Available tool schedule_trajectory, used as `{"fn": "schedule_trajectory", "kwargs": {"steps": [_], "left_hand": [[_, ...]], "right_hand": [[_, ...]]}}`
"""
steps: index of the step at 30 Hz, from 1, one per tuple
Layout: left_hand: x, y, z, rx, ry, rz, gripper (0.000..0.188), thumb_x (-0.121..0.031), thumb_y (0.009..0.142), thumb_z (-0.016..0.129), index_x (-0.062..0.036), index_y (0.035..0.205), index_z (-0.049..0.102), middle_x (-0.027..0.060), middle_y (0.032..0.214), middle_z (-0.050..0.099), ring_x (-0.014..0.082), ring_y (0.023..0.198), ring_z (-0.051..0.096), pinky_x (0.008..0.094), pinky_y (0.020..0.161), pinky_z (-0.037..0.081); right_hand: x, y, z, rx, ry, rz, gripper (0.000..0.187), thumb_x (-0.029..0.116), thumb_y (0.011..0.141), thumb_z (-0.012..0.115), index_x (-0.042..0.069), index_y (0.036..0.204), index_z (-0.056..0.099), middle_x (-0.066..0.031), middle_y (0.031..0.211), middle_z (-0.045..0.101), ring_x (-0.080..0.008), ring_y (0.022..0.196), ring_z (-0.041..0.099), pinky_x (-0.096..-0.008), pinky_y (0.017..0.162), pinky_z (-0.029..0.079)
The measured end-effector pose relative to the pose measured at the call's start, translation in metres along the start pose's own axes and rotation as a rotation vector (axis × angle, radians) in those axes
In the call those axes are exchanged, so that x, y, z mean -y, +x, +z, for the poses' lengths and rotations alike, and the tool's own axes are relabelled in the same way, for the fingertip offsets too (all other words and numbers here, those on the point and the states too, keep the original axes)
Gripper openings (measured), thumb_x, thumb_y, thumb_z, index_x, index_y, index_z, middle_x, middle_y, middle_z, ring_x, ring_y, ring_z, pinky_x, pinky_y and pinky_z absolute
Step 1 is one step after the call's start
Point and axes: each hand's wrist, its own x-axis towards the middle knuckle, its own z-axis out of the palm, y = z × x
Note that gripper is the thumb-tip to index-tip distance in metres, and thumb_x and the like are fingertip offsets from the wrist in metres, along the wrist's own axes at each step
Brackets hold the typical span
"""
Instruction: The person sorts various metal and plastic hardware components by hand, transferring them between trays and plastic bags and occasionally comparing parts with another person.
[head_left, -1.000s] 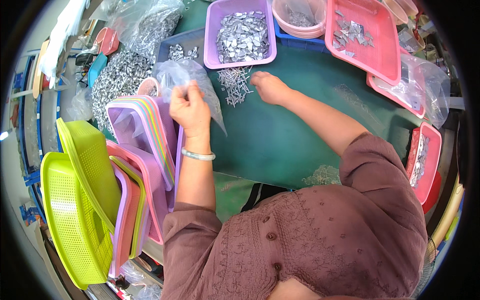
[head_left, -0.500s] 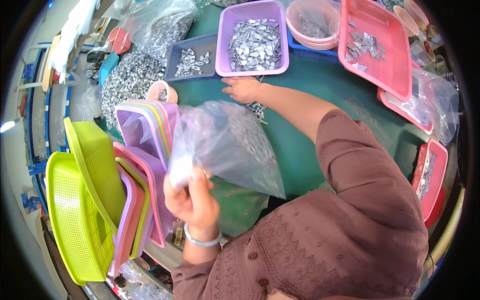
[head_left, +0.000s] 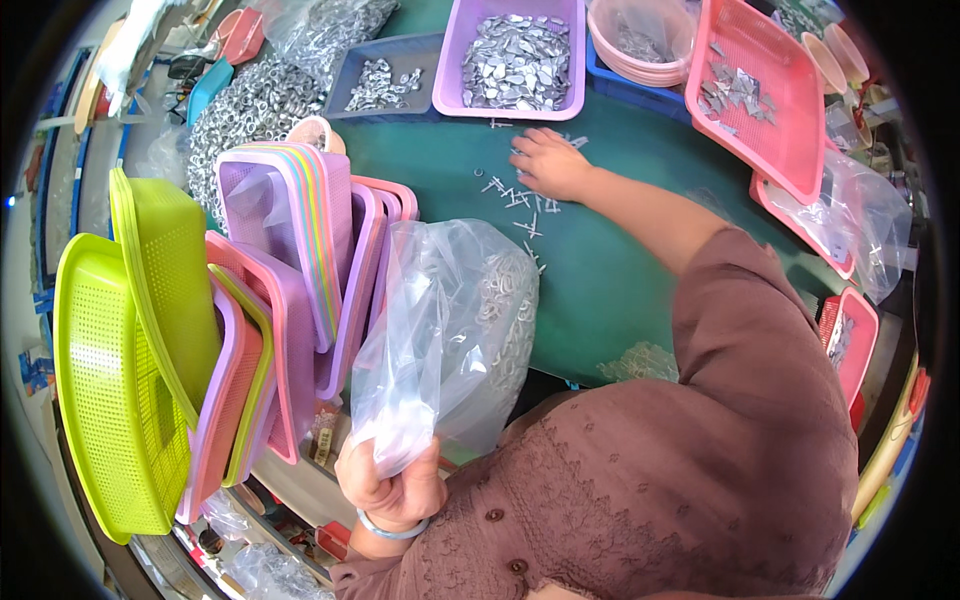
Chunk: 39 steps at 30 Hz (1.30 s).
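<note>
Clear bag (head_left: 450, 330) drawn in toward body (head_left: 640, 480) since a second ago; metal pins (head_left: 533, 229), heaped before, now scattered on green table (head_left: 620, 270).
Left hand (head_left: 395, 495) pinches one end of the bag, metal pieces (head_left: 508, 310) inside, just beside stacked baskets (head_left: 336, 225); right hand (head_left: 552, 165) palm down among pins, fingers loosely spread, can't tell what's under it. Purple tray (head_left: 448, 70): flat shapes (head_left: 515, 65); grey tray (head_left: 428, 60): small parts (head_left: 380, 88); pink basket (head_left: 770, 150): some angular plates (head_left: 738, 95).
</note>
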Motion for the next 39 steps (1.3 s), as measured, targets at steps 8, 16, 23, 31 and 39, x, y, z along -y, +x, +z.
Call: {"fn": "schedule_trajectory", "kwargs": {"steps": [8, 16, 23, 31, 39], "left_hand": [[0.01, -0.007, -0.02, -0.021, 0.002, -0.07, 0.038, -0.006, 0.067, 0.064, -0.0009, 0.101, 0.047, 0.0131, 0.077, 0.057, 0.0195, 0.057, 0.053, 0.0258, 0.049, 0.042], [0.011, -0.019, -0.041, -0.127, 0.097, 0.0, 0.047, -0.005, 0.07, 0.062, -0.0032, 0.112, 0.041, 0.011, 0.091, 0.054, 0.0156, 0.065, 0.052, 0.0232, 0.05, 0.043], [0.017, -0.037, -0.056, -0.126, 0.068, -0.057, 0.037, -0.004, 0.071, 0.061, -0.0018, 0.104, 0.045, 0.0095, 0.083, 0.054, 0.0141, 0.061, 0.051, 0.0215, 0.046, 0.04], [0.02, -0.042, -0.064, -0.071, -0.024, -0.136, 0.029, -0.003, 0.072, 0.06, 0.0004, 0.097, 0.047, 0.0088, 0.08, 0.054, 0.0124, 0.059, 0.05, 0.0207, 0.048, 0.04], [0.026, -0.051, -0.069, -0.073, -0.081, -0.15, 0.027, 0.0, 0.073, 0.057, -0.0003, 0.097, 0.046, 0.008, 0.076, 0.053, 0.0127, 0.057, 0.049, 0.0212, 0.046, 0.039]], "right_hand": [[0.021, -0.056, -0.058, -0.022, 0.082, 0.043, 0.029, 0.023, 0.073, 0.06, 0.005, 0.096, 0.054, -0.0112, 0.107, 0.048, -0.0286, 0.105, 0.042, -0.0392, 0.088, 0.036], [0.023, 0.067, 0.025, 0.012, 0.019, 0.363, 0.044, 0.029, 0.077, 0.055, -0.002, 0.108, 0.049, -0.0186, 0.118, 0.042, -0.031, 0.114, 0.036, -0.0414, 0.091, 0.034], [0.061, 0.032, 0.023, 0.032, 0.176, 0.119, 0.036, 0.037, 0.074, 0.057, 0.003, 0.085, 0.058, -0.0121, 0.096, 0.05, -0.0281, 0.097, 0.043, -0.039, 0.084, 0.035], [0.094, -0.065, -0.002, 0.083, 0.074, -0.052, 0.031, 0.026, 0.073, 0.058, 0.003, 0.093, 0.054, -0.0131, 0.103, 0.046, -0.0302, 0.105, 0.04, -0.0382, 0.087, 0.033], [0.087, -0.133, -0.051, 0.059, 0.077, 0.003, 0.025, 0.018, 0.067, 0.061, 0.008, 0.089, 0.054, -0.0137, 0.108, 0.045, -0.0301, 0.105, 0.04, -0.0427, 0.088, 0.032]]}}
